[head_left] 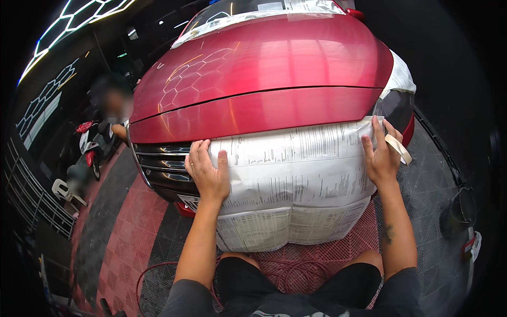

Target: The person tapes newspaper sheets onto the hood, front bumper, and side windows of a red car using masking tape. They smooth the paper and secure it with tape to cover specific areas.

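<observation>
A wide newspaper sheet (301,174) covers the front of a red car (274,58), its top edge along the hood's front lip. The lower part folds toward my knees. My left hand (208,171) lies on the sheet's upper left edge beside the dark grille (166,161), fingers extended and thumb apart. At the upper right corner, below the headlight (398,108), my right hand (383,156) presses with fingers stretched. A pale roll of masking tape (398,149) hangs on the outer fingers of that hand.
More paper masks the windshield base (227,33) and the right fender (402,74). Another person's arm (120,132) reaches to the car's left side. A red hose (296,272) coils on the tiled floor by my legs. A dark bucket (457,214) stands right; a motorbike (88,145) left.
</observation>
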The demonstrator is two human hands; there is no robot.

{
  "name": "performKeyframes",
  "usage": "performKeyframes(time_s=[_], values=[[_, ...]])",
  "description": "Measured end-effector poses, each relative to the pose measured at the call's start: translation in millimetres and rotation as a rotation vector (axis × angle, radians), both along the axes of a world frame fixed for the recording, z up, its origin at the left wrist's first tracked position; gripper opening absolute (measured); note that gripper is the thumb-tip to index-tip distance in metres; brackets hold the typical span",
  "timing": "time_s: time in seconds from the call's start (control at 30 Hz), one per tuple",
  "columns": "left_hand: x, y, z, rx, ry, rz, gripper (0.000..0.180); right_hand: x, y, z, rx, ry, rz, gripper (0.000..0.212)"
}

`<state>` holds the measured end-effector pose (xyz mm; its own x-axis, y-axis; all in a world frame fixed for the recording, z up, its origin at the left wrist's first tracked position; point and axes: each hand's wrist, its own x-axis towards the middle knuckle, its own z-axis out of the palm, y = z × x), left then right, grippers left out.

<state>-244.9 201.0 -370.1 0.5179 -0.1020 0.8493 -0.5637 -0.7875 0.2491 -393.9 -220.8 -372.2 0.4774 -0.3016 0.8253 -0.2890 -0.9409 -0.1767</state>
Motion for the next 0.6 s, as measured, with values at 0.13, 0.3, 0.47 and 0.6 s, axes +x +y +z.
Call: performKeyframes(time_s=[0.13,0.3,0.47,0.6], values=[[-6.5,-0.9,-1.6,0.119,0.018,0.062,0.062,1.1,23.2,3.3,-0.125,0.014,0.017,0.069],[-8.7,-9.6,2.8,0.155,0.003,0.03,0.052,9.9,39.4,0.7,-0.104,-0.077,0.053,0.068],[-24.4,-18.0,24.8,0.311,0.004,-0.051,0.05,14.3,53.4,-2.9,-0.138,-0.064,0.149,0.059],[-28.8,-46.0,36.4,0.454,-0.115,-0.193,0.056,14.6,60.6,-0.1,-0.207,-0.024,0.092,0.056]])
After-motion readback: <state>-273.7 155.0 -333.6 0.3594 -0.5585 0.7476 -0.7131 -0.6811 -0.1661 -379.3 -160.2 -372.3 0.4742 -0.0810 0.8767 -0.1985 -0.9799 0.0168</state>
